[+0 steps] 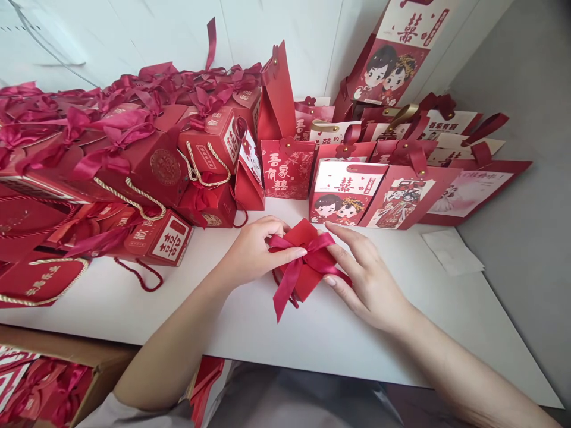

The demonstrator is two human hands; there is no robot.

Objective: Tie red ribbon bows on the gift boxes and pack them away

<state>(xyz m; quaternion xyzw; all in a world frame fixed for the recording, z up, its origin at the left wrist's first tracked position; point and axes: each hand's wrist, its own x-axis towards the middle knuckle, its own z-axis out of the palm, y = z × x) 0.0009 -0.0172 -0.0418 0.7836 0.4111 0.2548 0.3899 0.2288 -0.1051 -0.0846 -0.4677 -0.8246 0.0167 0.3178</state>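
A small red gift box (pixel 307 278) stands on the white table in front of me, with a magenta ribbon bow (pixel 289 279) tied across its top. My left hand (pixel 256 249) is closed on the box's left side, its thumb pressing the bow's knot and its other fingers partly hidden behind. At the right, my right hand (pixel 361 273) has its fingers stretched and apart, touching the bow's right loop and tail. A dark red cord handle (pixel 293 302) shows low on the box's near side.
Red gift boxes (pixel 165 166) with ribbon bows and rope handles are piled at the left. Several wedding gift bags (pixel 348 190) stand along the back right. A white paper (pixel 451 251) lies by the right table edge. A cardboard carton (pixel 104 362) of red boxes sits lower left.
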